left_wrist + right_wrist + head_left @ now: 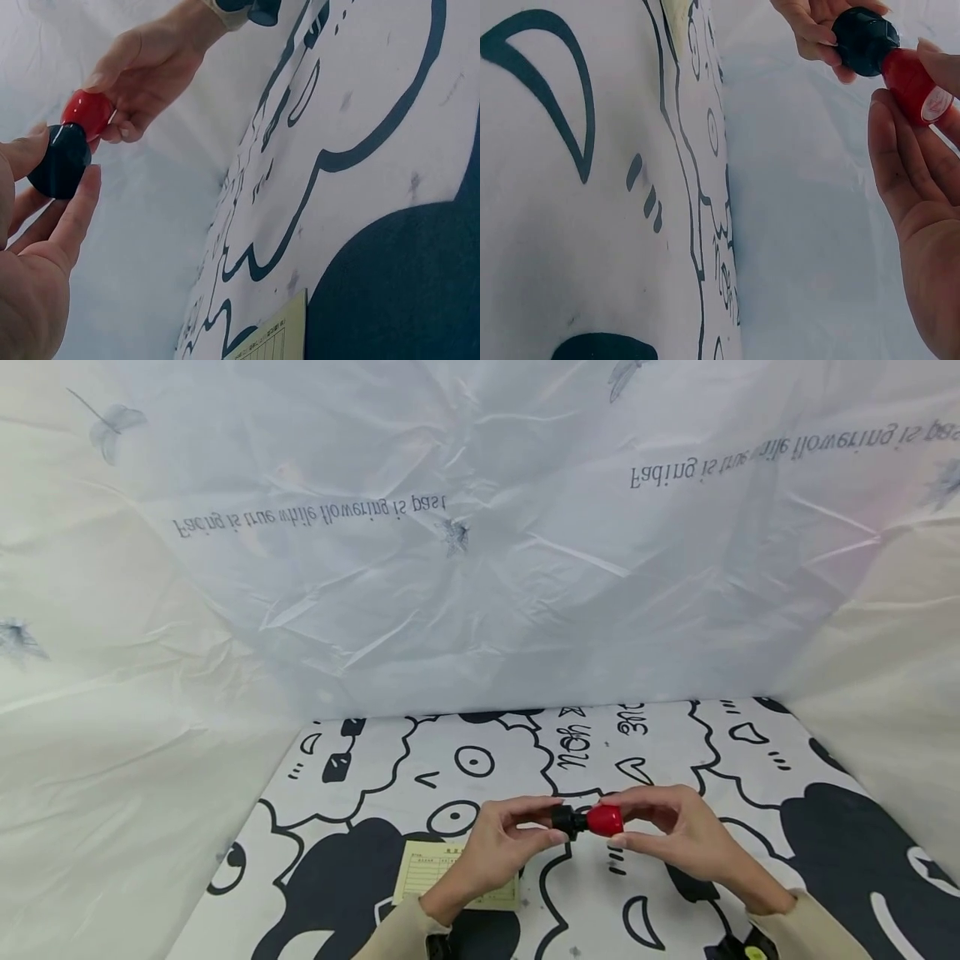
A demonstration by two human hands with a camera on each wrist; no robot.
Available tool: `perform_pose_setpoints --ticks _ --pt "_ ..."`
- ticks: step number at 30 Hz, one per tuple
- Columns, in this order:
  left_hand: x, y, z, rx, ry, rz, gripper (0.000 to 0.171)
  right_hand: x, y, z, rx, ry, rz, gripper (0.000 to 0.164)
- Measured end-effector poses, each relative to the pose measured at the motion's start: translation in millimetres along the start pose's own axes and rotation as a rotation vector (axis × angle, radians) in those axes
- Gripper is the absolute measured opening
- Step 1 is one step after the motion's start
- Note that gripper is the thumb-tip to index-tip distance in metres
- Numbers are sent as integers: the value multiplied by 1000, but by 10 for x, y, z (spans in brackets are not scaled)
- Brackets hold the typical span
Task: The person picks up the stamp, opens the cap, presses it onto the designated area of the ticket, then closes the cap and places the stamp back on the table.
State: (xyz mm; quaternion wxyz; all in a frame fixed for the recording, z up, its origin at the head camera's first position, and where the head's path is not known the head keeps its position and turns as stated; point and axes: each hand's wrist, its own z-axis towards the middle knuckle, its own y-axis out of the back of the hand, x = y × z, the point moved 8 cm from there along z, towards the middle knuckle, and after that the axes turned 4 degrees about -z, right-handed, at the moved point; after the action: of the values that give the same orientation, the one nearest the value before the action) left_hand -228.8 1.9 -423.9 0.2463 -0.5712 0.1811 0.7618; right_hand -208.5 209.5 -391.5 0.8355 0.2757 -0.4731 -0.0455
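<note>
Both hands hold a small stamp (604, 821) between them, lying sideways above the cloth. It has a wide black base (60, 163), a narrow neck and a rounded red handle (909, 84) with a pale round label on its end. My left hand (491, 852) pinches the black base between thumb and fingers. From the other side, my right hand (693, 839) grips the red handle by its fingertips. In the right wrist view, the thumb and fingers sit on opposite sides of the handle.
A yellow printed form (420, 870) lies on the cloth, partly hidden behind the left forearm. The white cloth (510, 760) carries black cartoon drawings. A pale plastic sheet (450, 610) with printed lettering rises behind and at both sides.
</note>
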Motion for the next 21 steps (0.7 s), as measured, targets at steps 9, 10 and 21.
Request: perform_pose_setpoints --ticks 9,10,21 --pt "-41 20 -14 28 -17 -16 43 10 38 8 -4 -11 33 37" --pt "-43 21 -17 32 -17 -15 43 -2 61 1 -16 -20 36 37" --pt "146 -119 54 89 109 266 41 -223 498 -54 -206 -206 -98 40"
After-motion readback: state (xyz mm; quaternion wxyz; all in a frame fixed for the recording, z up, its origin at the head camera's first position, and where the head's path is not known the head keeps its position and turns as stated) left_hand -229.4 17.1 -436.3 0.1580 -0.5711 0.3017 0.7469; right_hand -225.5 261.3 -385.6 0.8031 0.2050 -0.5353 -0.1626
